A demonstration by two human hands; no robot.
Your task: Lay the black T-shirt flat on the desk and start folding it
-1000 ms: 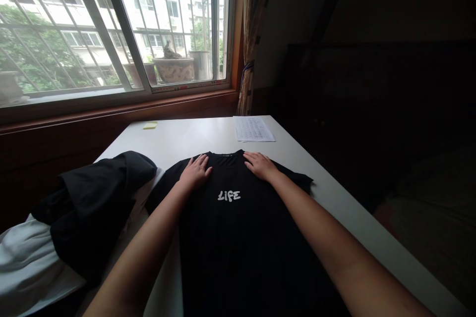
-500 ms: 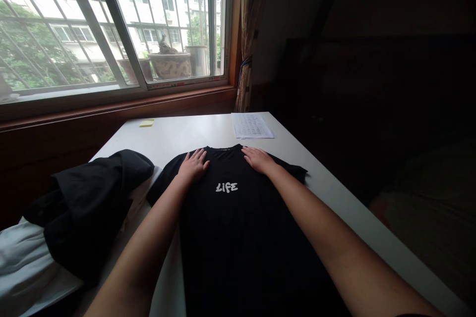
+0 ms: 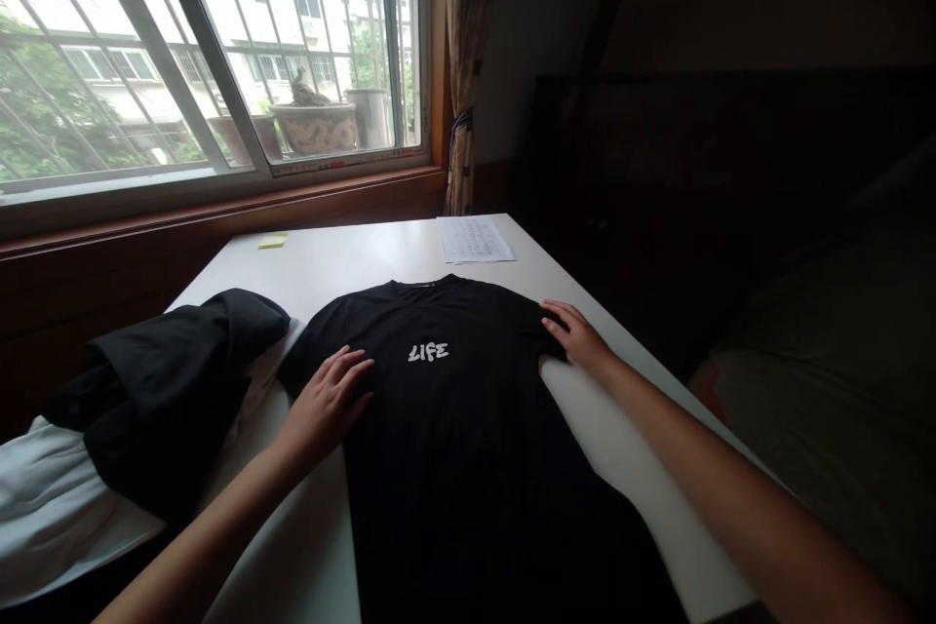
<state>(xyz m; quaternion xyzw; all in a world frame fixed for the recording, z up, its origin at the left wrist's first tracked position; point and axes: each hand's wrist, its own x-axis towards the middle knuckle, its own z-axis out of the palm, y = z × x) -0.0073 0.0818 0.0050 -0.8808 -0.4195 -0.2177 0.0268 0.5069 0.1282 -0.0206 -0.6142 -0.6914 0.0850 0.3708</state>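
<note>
A black T-shirt (image 3: 468, 448) lies spread out on the white table (image 3: 351, 249), its collar toward the far end and white lettering on its chest. My left hand (image 3: 326, 407) is over the shirt's left side near the armpit, fingers extended and apart, nothing held. At the right sleeve, my right hand (image 3: 574, 331) has its fingers stretched over the sleeve's edge. Whether those fingertips press on the cloth or hover just above it is hard to tell. The shirt's lower end runs out of view at the bottom.
Heaped black and white clothes (image 3: 168, 390) lie along the table's left side. Printed paper sheets (image 3: 475, 240) and a yellow sticky note (image 3: 273, 240) rest at the far end. Beyond stand a barred window (image 3: 219, 49) and a tied curtain (image 3: 462, 117). Darkness covers the right.
Both hands have left the shirt's shoulders near the collar. My left hand came back toward me along the left side; my right hand moved outward to the right sleeve. The view shifted slightly.
</note>
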